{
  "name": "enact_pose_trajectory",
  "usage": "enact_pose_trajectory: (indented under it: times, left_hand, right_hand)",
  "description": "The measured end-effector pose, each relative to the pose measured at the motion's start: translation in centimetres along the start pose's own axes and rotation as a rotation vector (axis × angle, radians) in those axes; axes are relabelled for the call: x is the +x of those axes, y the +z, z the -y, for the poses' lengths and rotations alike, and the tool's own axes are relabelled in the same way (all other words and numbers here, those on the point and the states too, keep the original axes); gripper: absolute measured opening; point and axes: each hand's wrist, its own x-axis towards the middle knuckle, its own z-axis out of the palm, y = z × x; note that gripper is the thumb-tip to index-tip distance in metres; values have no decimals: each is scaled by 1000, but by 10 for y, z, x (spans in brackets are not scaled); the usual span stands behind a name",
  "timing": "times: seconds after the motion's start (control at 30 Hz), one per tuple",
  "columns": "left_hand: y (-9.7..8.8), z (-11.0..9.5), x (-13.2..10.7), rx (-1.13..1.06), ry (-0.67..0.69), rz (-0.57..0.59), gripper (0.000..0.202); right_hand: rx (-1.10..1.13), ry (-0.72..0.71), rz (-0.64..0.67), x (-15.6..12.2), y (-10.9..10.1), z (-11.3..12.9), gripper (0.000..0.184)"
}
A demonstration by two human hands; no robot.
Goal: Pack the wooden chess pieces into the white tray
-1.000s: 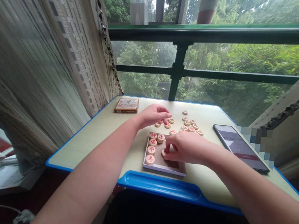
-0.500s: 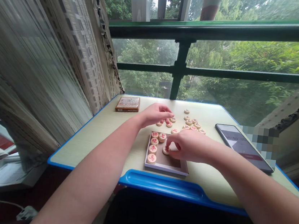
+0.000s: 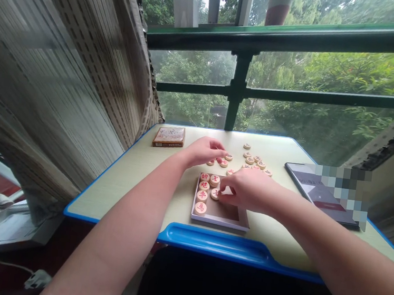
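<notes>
- Pale wood, round and marked in red, the game piece (image 3: pixel 214 194) lies flat in the shallow tray (image 3: pixel 219 224), just beside the left-hand column and on the near side of the stacked pair (image 3: pixel 214 181).
- The right hand (image 3: pixel 246 187) is mostly closed, thumb and fingers bent close together, their tips touching that piece's right edge; whether they pinch it or merely press it, I cannot tell.
- The left hand (image 3: pixel 202 151) is loosely curled, partly open, over the counter (image 3: pixel 126 179) beyond the tray, close to a few loose pieces (image 3: pixel 224 163); I cannot tell whether its fingers hold anything.
- More loose pieces (image 3: pixel 250 160) are scattered behind the right hand.
</notes>
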Motion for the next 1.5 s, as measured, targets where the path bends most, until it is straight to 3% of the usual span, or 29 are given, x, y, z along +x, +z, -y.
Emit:
enact_pose_trajectory:
  times: [0.6,1.1,1.33,1.5]
  left_hand:
    - [0,2,0,115,0,-19,18]
    - [-2,3,0,127,8,-24,21]
    - [-2,4,0,140,3,-40,19]
    - [-2,7,2,174,13,-79,20]
  right_hand:
    - [1,-43,-91,2,4,6,28]
    - [60,-58,-68,2,4,2,22]
    - [46,68,-202,3,-7,-15,26]
    - [92,199,-397,11,0,-34,30]
